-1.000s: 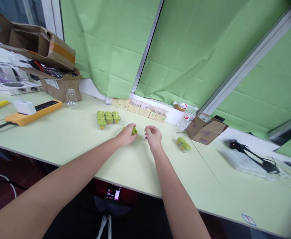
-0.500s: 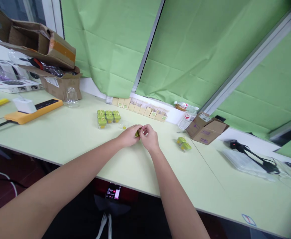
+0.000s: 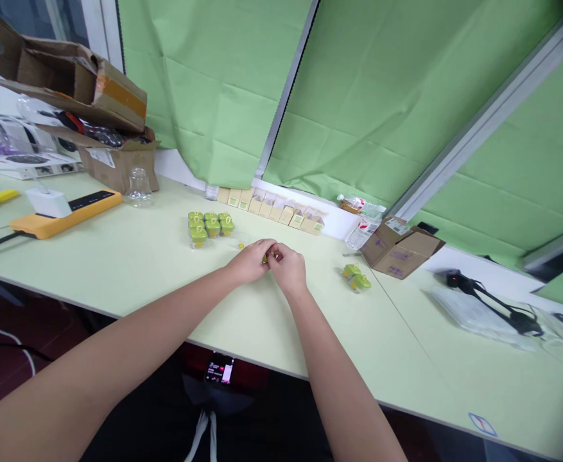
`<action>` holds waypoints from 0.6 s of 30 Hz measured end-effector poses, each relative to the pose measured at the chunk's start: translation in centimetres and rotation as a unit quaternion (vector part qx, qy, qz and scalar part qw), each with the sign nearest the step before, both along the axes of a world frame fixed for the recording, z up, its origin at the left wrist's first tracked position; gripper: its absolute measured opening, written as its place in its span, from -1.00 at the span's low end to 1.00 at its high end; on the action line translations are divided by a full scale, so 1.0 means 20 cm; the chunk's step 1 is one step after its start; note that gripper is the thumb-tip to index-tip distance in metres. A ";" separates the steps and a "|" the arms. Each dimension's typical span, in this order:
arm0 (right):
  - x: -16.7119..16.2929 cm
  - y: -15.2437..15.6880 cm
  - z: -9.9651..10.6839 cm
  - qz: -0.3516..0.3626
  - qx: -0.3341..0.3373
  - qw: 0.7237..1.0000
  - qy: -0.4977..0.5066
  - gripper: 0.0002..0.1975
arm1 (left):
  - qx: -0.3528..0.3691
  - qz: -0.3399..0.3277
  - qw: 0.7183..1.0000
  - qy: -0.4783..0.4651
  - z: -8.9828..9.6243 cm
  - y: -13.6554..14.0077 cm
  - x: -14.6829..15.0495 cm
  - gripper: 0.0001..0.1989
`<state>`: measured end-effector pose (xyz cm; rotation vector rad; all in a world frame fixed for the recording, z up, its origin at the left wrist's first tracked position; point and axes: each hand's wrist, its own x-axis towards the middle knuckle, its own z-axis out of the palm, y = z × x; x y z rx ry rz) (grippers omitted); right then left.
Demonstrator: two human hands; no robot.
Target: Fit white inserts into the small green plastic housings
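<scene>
Left hand point(image 3: 253, 260) and right hand point(image 3: 289, 268) together at a small green piece point(image 3: 264, 259), in front of the row of beige boxes point(image 3: 275, 209).

Left grip closed around the green piece, mostly hidden by fingers; right grip with fingertips bunched against it, impossible to tell whether grasping anything. On the pale tabletop point(image 3: 252, 327), in front of the row's left end: a cluster of green-lidded containers point(image 3: 198, 232) and, farther right, a clear piece with a yellow spot point(image 3: 241, 245). In front of the row, beyond its right end: a matching pair of containers point(image 3: 359, 282).
</scene>
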<state>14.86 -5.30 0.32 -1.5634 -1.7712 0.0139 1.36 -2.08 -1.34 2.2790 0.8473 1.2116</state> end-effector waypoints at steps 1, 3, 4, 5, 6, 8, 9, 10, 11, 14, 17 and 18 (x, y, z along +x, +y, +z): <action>0.00 0.00 0.00 -0.002 -0.003 1.000 -0.006 -0.87 | 0.003 -0.002 1.000 0.001 0.00 0.00 0.00 -0.64; 0.00 0.01 -0.01 -0.009 0.001 1.000 -0.026 -0.87 | 0.005 -0.004 1.000 0.005 0.00 0.00 0.00 -0.64; 0.00 0.01 -0.01 -0.015 0.008 0.999 -0.039 -0.87 | 0.006 0.000 1.000 0.007 0.00 0.00 0.00 -0.64; 0.00 0.01 -0.01 -0.020 0.018 0.998 -0.051 -0.87 | 0.009 0.006 1.000 0.008 0.00 0.00 0.00 -0.64; 0.00 0.01 -0.01 -0.023 0.030 0.998 -0.060 -0.86 | 0.013 0.015 1.000 0.008 0.00 0.00 0.00 -0.63; 0.00 0.01 -0.01 -0.017 0.045 0.997 -0.065 -0.84 | 0.023 0.029 0.999 0.008 0.00 0.00 0.00 -0.62; 0.00 0.01 -0.01 -0.006 0.043 0.997 -0.059 -0.83 | 0.028 0.031 0.999 0.008 0.00 0.01 0.00 -0.61; 0.00 0.01 -0.01 0.007 0.033 0.998 -0.047 -0.82 | 0.031 0.029 0.999 0.011 0.00 0.01 0.00 -0.61; 0.01 0.01 -0.01 0.022 0.020 0.999 -0.031 -0.82 | 0.034 0.024 0.999 0.015 0.00 0.01 0.00 -0.61; 0.02 0.01 -0.01 0.056 -0.019 0.998 0.012 -0.81 | 0.031 0.012 0.999 0.028 -0.01 0.01 -0.01 -0.60; 0.02 0.01 -0.01 0.064 -0.025 0.997 0.029 -0.82 | 0.020 0.019 0.999 0.033 0.00 0.00 -0.01 -0.59; 0.02 0.01 -0.01 0.062 -0.025 0.997 0.029 -0.82 | 0.017 0.021 0.999 0.034 0.00 0.00 -0.01 -0.60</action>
